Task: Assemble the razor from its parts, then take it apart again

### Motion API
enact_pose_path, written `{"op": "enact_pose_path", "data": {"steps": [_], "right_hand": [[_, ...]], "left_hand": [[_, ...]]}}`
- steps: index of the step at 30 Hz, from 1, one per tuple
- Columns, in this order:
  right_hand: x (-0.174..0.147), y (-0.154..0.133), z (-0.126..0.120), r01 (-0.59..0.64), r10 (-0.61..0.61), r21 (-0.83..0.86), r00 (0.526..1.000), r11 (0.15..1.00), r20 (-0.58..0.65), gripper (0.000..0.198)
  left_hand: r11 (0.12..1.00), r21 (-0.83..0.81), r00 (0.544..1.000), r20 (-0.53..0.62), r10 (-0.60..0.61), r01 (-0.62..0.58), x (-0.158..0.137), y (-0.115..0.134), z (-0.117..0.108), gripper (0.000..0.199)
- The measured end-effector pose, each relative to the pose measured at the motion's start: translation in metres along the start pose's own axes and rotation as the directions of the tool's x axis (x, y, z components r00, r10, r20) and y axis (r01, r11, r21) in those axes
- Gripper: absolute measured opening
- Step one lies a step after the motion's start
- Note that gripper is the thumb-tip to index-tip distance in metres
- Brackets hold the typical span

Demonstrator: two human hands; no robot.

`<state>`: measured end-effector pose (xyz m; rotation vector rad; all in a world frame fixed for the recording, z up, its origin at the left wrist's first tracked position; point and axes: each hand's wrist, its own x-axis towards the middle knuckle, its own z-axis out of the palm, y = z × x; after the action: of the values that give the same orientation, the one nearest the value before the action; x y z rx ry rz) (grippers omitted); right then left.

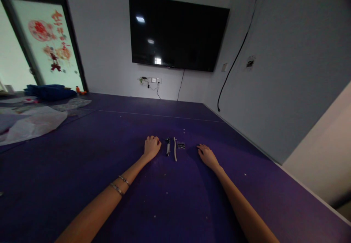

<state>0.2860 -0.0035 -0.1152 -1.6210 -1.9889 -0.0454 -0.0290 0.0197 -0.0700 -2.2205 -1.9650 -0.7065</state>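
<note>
My left hand point(152, 146) rests palm down on the purple surface, left of a row of small items. Its fingers look bent but a little apart, with nothing visible in them. Nearest to it lies a slim black and silver tool point(168, 147) whose exact kind is too small to tell. Beside that is a thin whitish strip point(174, 150), slightly curved, like a piece of cable. A small flat dark piece point(181, 145), seemingly in clear packaging, lies to its right. Farther right, my right hand point(208, 156) lies with fingers outstretched, touching only the surface.
The broad purple surface point(123, 199) carries scattered white specks. Clear plastic sheeting point(41, 124) and a dark blue cloth bundle point(51, 91) lie at the far left. A television point(178, 34) hangs above wall sockets point(153, 80). A black cable point(238, 54) dangles along the right wall.
</note>
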Motion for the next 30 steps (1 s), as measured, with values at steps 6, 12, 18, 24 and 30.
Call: {"op": "enact_pose_path", "data": {"steps": [6, 12, 18, 24, 30], "right_hand": [[-0.001, -0.002, -0.002, 0.008, -0.008, -0.015, 1.000, 1.000, -0.015, 0.036], [-0.002, -0.003, -0.003, 0.018, -0.019, -0.024, 1.000, 1.000, -0.022, 0.036], [-0.001, -0.003, -0.003, 0.018, -0.019, -0.006, 1.000, 1.000, -0.015, 0.035], [0.000, 0.001, 0.000, 0.029, -0.030, -0.042, 1.000, 0.999, -0.003, 0.037], [0.001, 0.005, 0.004, 0.009, -0.010, -0.040, 1.000, 0.999, -0.015, 0.036]], "left_hand": [[0.999, -0.037, 0.989, 0.141, 0.039, -0.034, 0.005, 0.034, -0.007, 0.034], [1.000, -0.016, 0.970, 0.244, -0.008, 0.012, 0.013, 0.057, 0.001, 0.042], [0.996, -0.069, 0.958, 0.283, -0.038, 0.060, 0.014, 0.059, 0.006, 0.032], [0.969, -0.202, 0.947, 0.313, -0.075, 0.143, 0.014, 0.057, 0.007, 0.026], [0.808, -0.478, 0.896, 0.425, -0.130, 0.344, 0.032, 0.045, -0.004, 0.023]]}}
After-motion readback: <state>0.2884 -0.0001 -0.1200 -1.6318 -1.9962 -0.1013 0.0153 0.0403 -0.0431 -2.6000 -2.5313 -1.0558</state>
